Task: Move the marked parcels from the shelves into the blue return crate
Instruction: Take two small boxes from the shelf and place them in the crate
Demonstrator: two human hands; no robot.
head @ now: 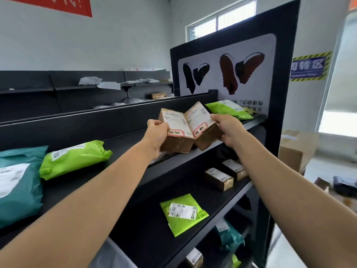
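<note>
Two red-stamped boxes held at the upper shelf, one in each of our hands.

We had both arms stretched forward and up. Our left hand (157, 132) was closed round the left brown box (174, 130), thumb on its labelled top and the other fingers hidden beneath it. Our right hand (227, 130) gripped the right brown box (201, 125) by its right end. The boxes touched along their inner edges, tilted like an open book, just above the front of the black shelf (123, 144), each showing a red-bordered mark. To do this step well, we judged it best to lift both clear of the shelf lip, keep each firmly pinched, and draw them straight back, missing the green mailer (229, 110) just beside our right hand. The blue return crate was out of view.
</note>
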